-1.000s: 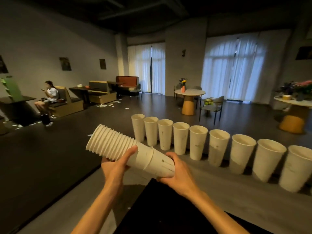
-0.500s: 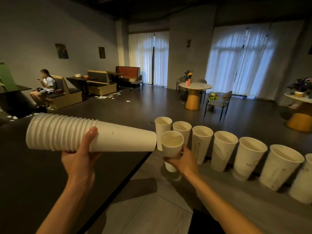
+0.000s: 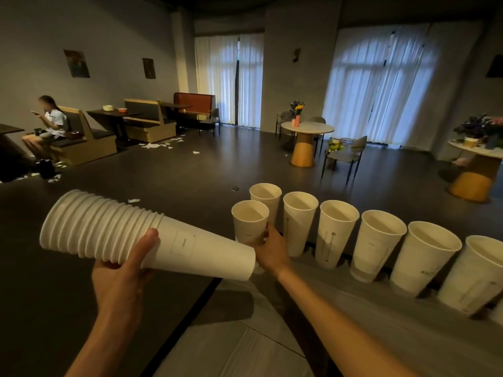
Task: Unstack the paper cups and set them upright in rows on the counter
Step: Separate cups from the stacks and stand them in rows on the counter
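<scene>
Single cup (image 3: 250, 223) lowered beside row, right hand (image 3: 268, 247) gripping, left hand (image 3: 122, 278) holding stack (image 3: 130, 235)

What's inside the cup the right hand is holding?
Nothing that shows: the held cup in the right hand stands mouth up, and only bare pale wall and shadow show inside. Its deepest bottom cannot be seen from this angle, and the cup stack covers its base.
</scene>
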`<action>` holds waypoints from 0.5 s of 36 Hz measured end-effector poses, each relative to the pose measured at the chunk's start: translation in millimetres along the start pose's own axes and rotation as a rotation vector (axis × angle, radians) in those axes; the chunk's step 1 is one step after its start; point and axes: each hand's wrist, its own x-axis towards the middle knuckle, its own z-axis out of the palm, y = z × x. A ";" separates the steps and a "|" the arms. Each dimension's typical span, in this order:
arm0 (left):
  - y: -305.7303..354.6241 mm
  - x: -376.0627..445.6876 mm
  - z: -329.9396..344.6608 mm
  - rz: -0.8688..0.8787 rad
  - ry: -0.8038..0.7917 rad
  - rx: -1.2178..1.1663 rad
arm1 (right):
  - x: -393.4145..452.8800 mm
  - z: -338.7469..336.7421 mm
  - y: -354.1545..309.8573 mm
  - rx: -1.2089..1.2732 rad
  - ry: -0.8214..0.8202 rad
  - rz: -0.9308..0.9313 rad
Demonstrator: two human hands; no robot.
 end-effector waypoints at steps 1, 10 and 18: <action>-0.3 -1.4 2.3 0.003 -0.007 0.003 | 0.1 1.4 -2.7 0.002 -0.009 0.000; -14.2 -6.4 20.5 -0.026 -0.112 0.062 | -1.4 -13.2 8.4 -0.094 -0.170 0.069; -23.0 -15.3 56.2 -0.288 -0.305 -0.019 | -30.7 -77.1 5.8 0.248 -0.665 0.377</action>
